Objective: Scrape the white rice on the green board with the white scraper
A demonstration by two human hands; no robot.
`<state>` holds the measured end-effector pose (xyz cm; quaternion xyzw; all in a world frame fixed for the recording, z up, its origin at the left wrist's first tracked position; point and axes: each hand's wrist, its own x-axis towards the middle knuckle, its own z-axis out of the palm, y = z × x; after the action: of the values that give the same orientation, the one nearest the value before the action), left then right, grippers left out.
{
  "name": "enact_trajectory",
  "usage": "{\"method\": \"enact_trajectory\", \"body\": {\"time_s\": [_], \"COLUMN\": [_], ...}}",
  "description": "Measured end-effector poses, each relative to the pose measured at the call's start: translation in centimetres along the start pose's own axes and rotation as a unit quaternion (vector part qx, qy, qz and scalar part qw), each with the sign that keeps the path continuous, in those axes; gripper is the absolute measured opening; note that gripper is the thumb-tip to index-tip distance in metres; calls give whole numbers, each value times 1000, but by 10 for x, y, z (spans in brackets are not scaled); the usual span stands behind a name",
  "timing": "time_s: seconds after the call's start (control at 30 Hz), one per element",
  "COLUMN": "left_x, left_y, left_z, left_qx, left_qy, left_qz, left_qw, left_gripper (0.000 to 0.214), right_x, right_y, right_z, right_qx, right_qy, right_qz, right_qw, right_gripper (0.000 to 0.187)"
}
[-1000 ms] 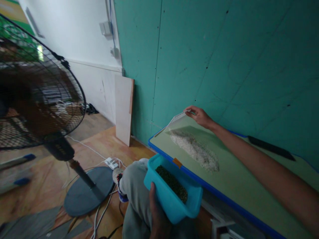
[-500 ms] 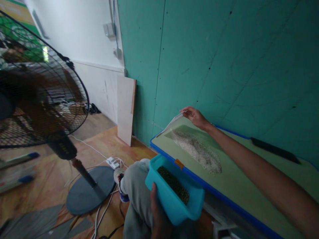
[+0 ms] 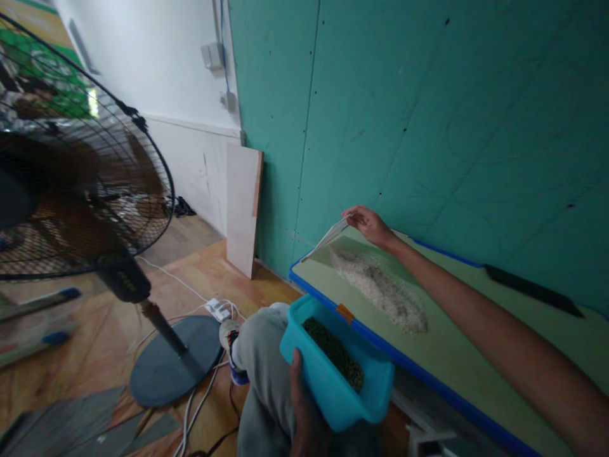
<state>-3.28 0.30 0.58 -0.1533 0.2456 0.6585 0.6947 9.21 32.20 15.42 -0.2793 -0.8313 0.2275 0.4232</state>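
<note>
My left hand grips the near side of a turquoise plastic tub, thumb along its wall and the other fingers hidden underneath. Small green grains lie in the bottom of the tub, which is tilted beside the table's edge. Across the pale green tabletop reaches my right arm. My right hand pinches the upper edge of a thin white board, which stands slanted at the table's left end. Between the board and my forearm lies a long heap of whitish, grey-flecked grains.
A pedestal fan stands at left, its round base on the floor beside white cables and a power strip. A white panel leans by the green wall. A dark strip lies along the table's back edge.
The whole view has shifted slightly to the right. The white board leans a little differently in my right hand; the tub and the heap look the same.
</note>
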Motion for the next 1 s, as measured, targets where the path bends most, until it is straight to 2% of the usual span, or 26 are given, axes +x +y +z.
{"method": "enact_trajectory", "body": {"time_s": [0.3, 0.47, 0.67, 0.77, 1.0], "left_x": [4, 3, 0, 0, 0], "left_y": [-1, -1, 0, 0, 0], "left_z": [-3, -1, 2, 3, 3], "left_qx": [-6, 3, -3, -10, 11], "left_qy": [-2, -5, -8, -2, 11], "left_qz": [2, 4, 13, 19, 23], "left_qw": [1000, 1000, 1000, 1000, 1000], "left_gripper": [75, 77, 73, 73, 71], "right_x": [0, -1, 0, 5, 19], "right_y": [5, -2, -21, -27, -39], "right_z": [6, -3, -9, -10, -10], "right_qx": [4, -58, -124, -179, -209], "right_qy": [-10, -1, -96, -124, -188], "right_qz": [13, -55, -97, -121, -150], "right_qw": [1000, 997, 983, 969, 948], "right_gripper": [39, 26, 16, 18, 18]}}
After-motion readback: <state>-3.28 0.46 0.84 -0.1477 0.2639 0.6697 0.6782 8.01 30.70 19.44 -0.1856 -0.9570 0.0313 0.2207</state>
